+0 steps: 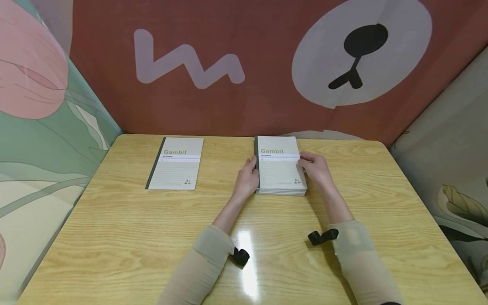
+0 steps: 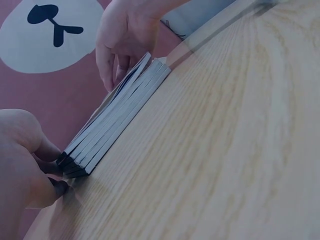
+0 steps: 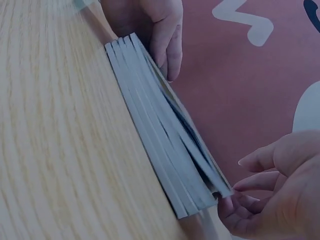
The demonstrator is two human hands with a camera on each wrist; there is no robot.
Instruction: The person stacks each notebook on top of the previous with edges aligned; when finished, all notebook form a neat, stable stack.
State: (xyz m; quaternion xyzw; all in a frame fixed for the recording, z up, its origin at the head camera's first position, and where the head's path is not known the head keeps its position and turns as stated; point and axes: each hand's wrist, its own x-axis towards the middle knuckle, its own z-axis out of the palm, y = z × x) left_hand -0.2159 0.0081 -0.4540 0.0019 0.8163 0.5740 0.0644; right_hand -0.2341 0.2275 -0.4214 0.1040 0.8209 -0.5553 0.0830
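A neat stack of several white notebooks [image 1: 280,169] with dark spines lies at the back of the table, "Gambit" printed on the top cover. My left hand [image 1: 247,180] touches the stack's spine side, its fingers against the dark edge. At the opposite edge, my right hand [image 1: 315,167] pinches the side of the top notebook. That edge is raised, and a gap shows under the top notebook in the right wrist view, where the right hand's fingers [image 3: 245,205] meet its corner. One single matching notebook [image 1: 175,165] lies flat to the left, apart from both hands.
The wooden table [image 1: 152,237] extends toward me, with a bright light reflection in front of the stack. A red printed backdrop [image 1: 267,106] rises right behind its far edge. Patterned fabric hangs at both sides. Small black cameras sit on both wrists.
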